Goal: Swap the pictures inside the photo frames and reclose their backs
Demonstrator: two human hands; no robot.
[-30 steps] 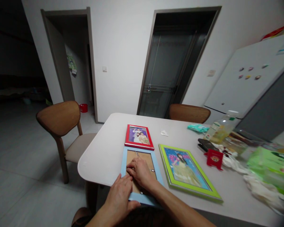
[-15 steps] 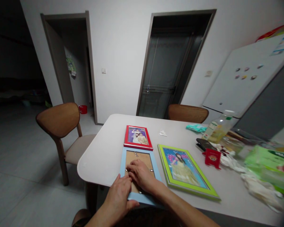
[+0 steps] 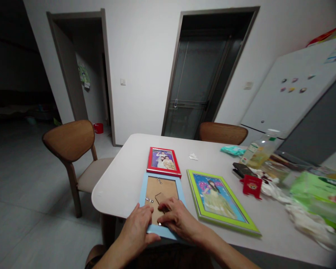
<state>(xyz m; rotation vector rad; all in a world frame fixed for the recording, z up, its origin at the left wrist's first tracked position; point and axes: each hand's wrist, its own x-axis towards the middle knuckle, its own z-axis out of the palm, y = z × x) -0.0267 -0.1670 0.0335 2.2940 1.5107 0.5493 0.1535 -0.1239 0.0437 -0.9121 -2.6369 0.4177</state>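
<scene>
A light blue picture frame (image 3: pixel 143 188) lies face down near the table's front edge, its brown backing board (image 3: pixel 169 185) upward. My left hand (image 3: pixel 136 229) grips its lower left corner, fingers on the side border and thumb along the bottom. Over the lower part of the board, my right hand (image 3: pixel 182 220) has its fingers bent and pinched at the small metal clip (image 3: pixel 159 223) by the bottom border. The clip at the left (image 3: pixel 149 200) points inward over the board; the top clip (image 3: pixel 159 181) lies at a slant. The right-hand side of the board is partly hidden by my hand.
Behind the blue frame lies a red picture frame (image 3: pixel 164 172) with a photo. To the right is a green picture frame (image 3: pixel 226 223). Farther right are a bottle (image 3: pixel 257 153), a red card (image 3: pixel 252 186), crumpled tissues and a green pack (image 3: pixel 316 198). Chairs stand left (image 3: pixel 71 140) and behind (image 3: pixel 224 133).
My right hand has moved from the left side of the backing toward me and right, to the bottom clip. The left clip, formerly under my fingers, now shows. My left hand has barely shifted.
</scene>
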